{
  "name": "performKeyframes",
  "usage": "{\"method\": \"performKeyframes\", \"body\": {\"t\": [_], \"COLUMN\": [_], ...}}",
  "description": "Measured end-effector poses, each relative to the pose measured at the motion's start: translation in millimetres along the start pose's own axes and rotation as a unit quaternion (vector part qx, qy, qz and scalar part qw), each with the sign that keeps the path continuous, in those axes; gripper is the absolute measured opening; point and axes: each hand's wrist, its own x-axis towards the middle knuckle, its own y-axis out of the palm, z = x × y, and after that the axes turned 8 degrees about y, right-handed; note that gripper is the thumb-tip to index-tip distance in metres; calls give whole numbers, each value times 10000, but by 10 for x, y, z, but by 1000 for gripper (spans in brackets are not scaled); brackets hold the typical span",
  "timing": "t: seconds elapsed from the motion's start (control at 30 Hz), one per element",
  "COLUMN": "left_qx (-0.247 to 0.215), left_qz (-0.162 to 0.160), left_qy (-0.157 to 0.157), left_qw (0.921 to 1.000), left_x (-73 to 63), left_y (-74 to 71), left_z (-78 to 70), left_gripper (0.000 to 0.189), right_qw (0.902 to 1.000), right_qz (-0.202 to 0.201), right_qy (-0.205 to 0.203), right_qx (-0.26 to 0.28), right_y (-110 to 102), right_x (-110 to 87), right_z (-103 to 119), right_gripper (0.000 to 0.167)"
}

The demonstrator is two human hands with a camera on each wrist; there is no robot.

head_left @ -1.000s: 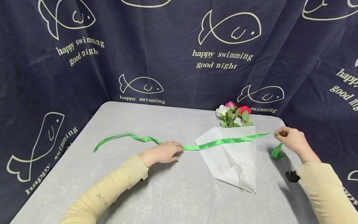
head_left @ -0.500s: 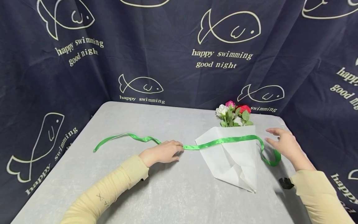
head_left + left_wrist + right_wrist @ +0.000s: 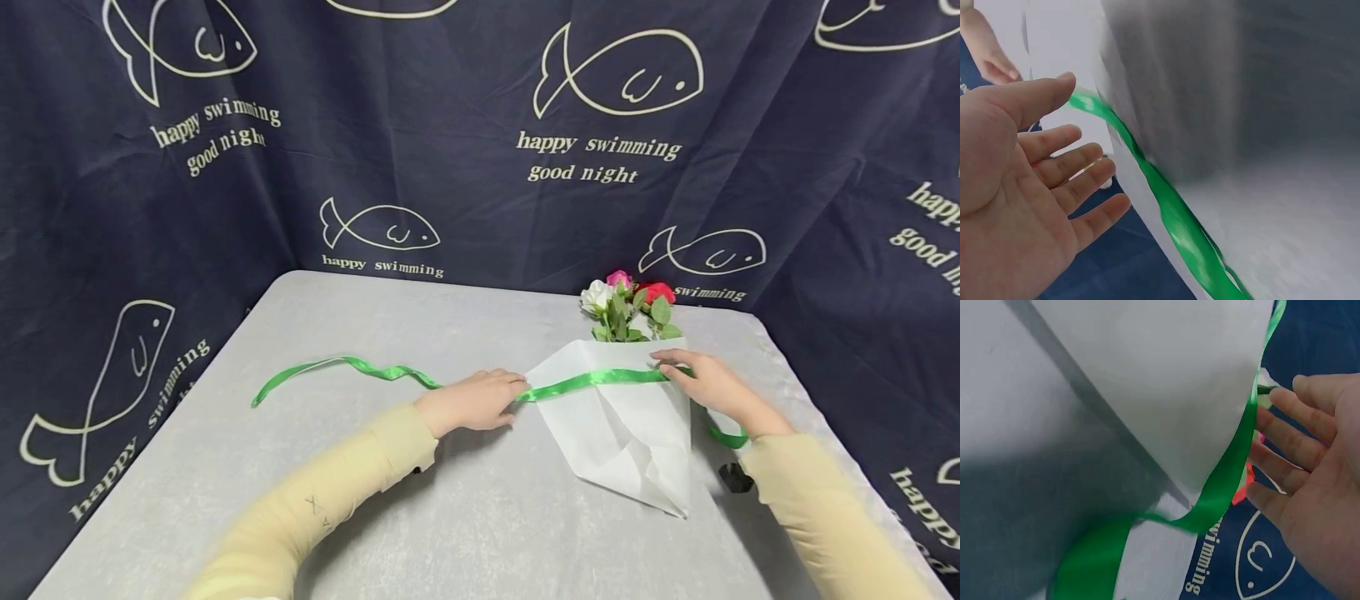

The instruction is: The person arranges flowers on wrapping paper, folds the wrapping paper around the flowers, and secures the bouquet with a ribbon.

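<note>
A white wrapping-paper cone (image 3: 637, 442) lies on the right half of the table, with a white rose (image 3: 596, 296), a pink rose (image 3: 619, 281) and a red rose (image 3: 657, 292) showing from its upper end. Across the paper runs a green satin ribbon (image 3: 585, 383). My left hand (image 3: 476, 402) is over the ribbon beside the paper's left edge; the left wrist view shows its fingers (image 3: 1088, 181) spread and relaxed. At the paper's right edge, my right hand (image 3: 712, 387) reaches over the ribbon, its fingers (image 3: 1291, 440) extended and holding nothing.
The ribbon's left tail curls over the grey tabletop (image 3: 420, 533); its right end lies beneath the right forearm. A dark blue curtain (image 3: 465, 125) with fish prints hangs behind and beside the table. Black pieces (image 3: 736, 477) show under the cuffs.
My right hand let go of the ribbon's right part, which dropped, then moved left to the paper's edge. My left hand slid right along the ribbon, up to the paper.
</note>
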Motion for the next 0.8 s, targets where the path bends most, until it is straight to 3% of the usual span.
{"method": "performKeyframes", "body": {"t": [0.27, 0.43, 0.5, 0.67, 0.8], "left_qx": [-319, -487, -364, 314, 663], "left_qz": [30, -117, -223, -482, -383], "left_qy": [183, 233, 280, 629, 1119], "left_qw": [9993, 9985, 9987, 9964, 9908], "left_x": [339, 447, 449, 400, 317], "left_y": [-13, -29, -35, -42, -17], "left_z": [-149, -252, -310, -533, -782], "left_gripper": [61, 61, 61, 52, 35], "right_qw": [9993, 9886, 9835, 9880, 9919], "right_qz": [-171, -955, -1214, -1086, -929], "right_qy": [-316, -1091, -1258, -899, -459], "right_qx": [-109, -397, -472, -624, -738], "right_y": [40, 92, 122, 211, 287], "right_x": [61, -58, -174, -522, -762], "right_z": [136, 388, 531, 835, 959], "right_gripper": [22, 3, 11, 25, 32]}}
